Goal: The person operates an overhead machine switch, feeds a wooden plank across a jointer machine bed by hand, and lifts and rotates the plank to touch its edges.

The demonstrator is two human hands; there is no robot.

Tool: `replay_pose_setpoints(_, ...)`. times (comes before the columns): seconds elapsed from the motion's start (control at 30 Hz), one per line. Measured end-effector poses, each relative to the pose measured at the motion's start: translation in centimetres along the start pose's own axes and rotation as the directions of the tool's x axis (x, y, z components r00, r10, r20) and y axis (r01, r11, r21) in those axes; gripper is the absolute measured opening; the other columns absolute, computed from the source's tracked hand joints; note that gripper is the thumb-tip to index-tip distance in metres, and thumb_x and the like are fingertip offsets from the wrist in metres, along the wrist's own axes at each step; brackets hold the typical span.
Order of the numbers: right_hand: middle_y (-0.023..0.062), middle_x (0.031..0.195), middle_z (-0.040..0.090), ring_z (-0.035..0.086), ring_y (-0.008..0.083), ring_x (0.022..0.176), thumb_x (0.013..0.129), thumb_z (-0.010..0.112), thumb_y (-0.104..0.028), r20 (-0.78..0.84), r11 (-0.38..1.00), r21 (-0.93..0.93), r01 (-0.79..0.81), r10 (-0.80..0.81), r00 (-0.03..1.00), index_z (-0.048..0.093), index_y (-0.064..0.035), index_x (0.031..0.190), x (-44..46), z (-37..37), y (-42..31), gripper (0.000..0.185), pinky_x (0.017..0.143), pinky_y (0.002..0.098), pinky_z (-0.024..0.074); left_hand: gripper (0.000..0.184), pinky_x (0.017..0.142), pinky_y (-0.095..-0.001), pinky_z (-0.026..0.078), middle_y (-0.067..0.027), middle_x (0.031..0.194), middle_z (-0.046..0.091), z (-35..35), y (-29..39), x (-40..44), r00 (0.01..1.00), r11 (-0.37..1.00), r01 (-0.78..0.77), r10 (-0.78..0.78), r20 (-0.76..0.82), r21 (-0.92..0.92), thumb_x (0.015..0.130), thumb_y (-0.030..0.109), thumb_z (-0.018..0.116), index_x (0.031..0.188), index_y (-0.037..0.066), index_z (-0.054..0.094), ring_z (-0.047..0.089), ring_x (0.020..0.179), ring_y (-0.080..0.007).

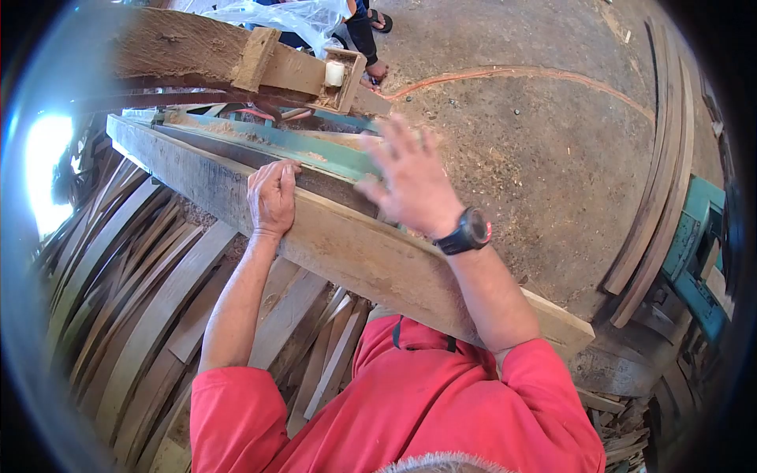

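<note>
A long, thick wooden board (371, 252) runs slantwise across the view, from the upper left to the lower right, close against the body. My left hand (272, 197) has its fingers curled over the board's top edge. Blurred by motion, my right hand (410, 175) is raised over the board's far side with its fingers spread and nothing in it; a dark watch (473, 230) is on that wrist. Beyond the board lies a green metal machine bed (315, 154) dusted with sawdust.
A thick wooden beam (181, 47) with a small wooden box (347, 75) crosses the upper left. Another person's hand (377, 71) shows near the box. Wood strips (150, 315) are piled at the left. Curved boards (662, 181) lean beside a teal machine (694, 248) at the right.
</note>
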State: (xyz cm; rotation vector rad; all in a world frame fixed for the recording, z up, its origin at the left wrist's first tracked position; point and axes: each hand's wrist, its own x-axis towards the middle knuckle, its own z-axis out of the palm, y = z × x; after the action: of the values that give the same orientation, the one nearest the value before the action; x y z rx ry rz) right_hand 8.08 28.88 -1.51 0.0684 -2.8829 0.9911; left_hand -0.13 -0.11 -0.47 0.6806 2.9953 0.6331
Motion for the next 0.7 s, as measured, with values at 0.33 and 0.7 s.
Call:
replay_pose_setpoints(0.33, 0.0306, 0.165, 0.037, 0.028, 0.0458, 0.159, 0.098, 0.071, -0.035, 0.025, 0.979, 0.069, -0.194, 0.192, 0.981, 0.039, 0.0067, 0.157, 0.2, 0.4, 1.3, 0.079, 0.127, 0.066, 0.0261, 0.032, 0.1, -0.0421, 0.046, -0.0075, 0.11, 0.08, -0.4, 0.4, -0.1, 0.998, 0.999, 0.039, -0.039, 0.046, 0.009, 0.11, 0.025, 0.049, 0.101, 0.007, 0.074, 0.07, 0.105, -0.029)
replay_pose_setpoints(0.7, 0.0294, 0.168, 0.032, 0.026, 0.0436, 0.161, 0.097, 0.072, -0.032, 0.094, 0.993, 0.069, -0.095, 0.088, 0.992, 0.04, 0.0061, 0.157, -0.2, 0.4, -0.9, 0.077, 0.127, 0.0663, 0.0263, 0.034, 0.098, -0.0414, 0.046, -0.0076, 0.109, 0.08, -0.4, 0.2, -0.1, 0.998, 0.999, 0.037, -0.038, 0.051, 0.022, 0.11, 0.026, 0.049, 0.099, 0.007, 0.074, 0.07, 0.104, -0.0291)
